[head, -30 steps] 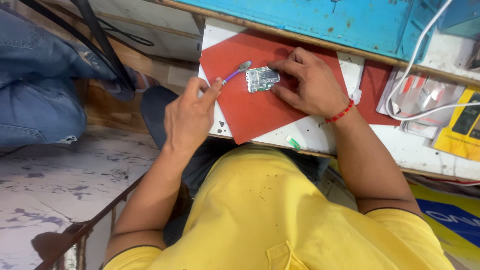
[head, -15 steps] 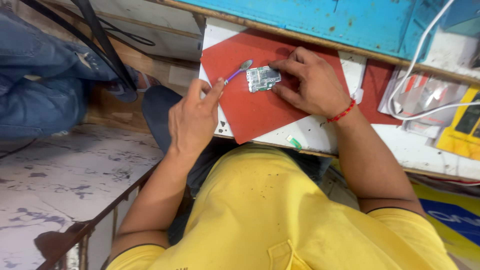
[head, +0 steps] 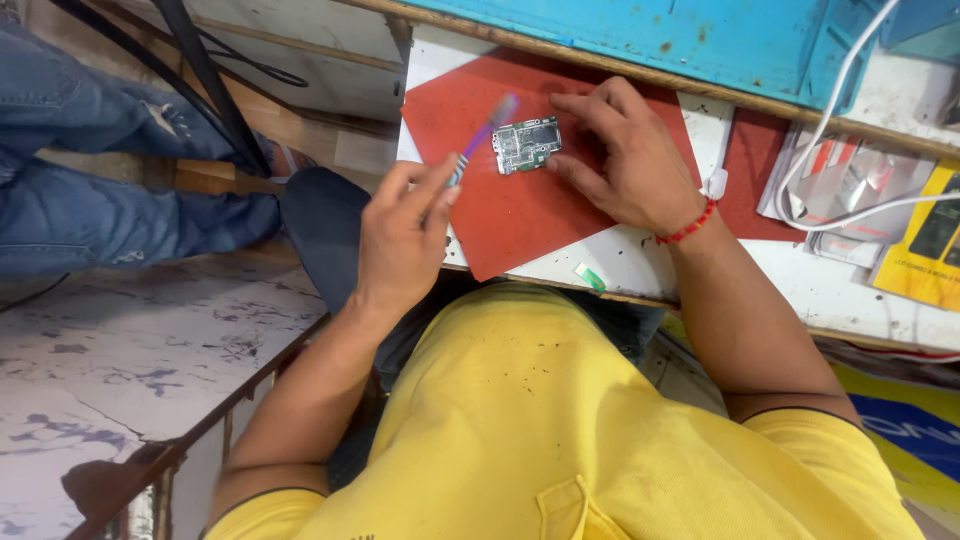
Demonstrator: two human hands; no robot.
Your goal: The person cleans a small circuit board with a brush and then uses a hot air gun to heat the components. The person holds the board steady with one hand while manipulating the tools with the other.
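Your right hand (head: 630, 160) is pinning circuit board (head: 527, 146) flat on red mat (head: 520, 215), counter; left hand (head: 405, 235) is gripping brush (head: 480, 140), bristles angling toward board's left edge, just beside it.

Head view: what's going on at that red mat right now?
A person in a yellow shirt is working on a small circuit board lying on the red mat. The left hand holds a purple brush, its tip raised just left of the board and blurred. The right hand rests on the mat, fingertips steadying the board's right edge. A white cable lies off to the right.
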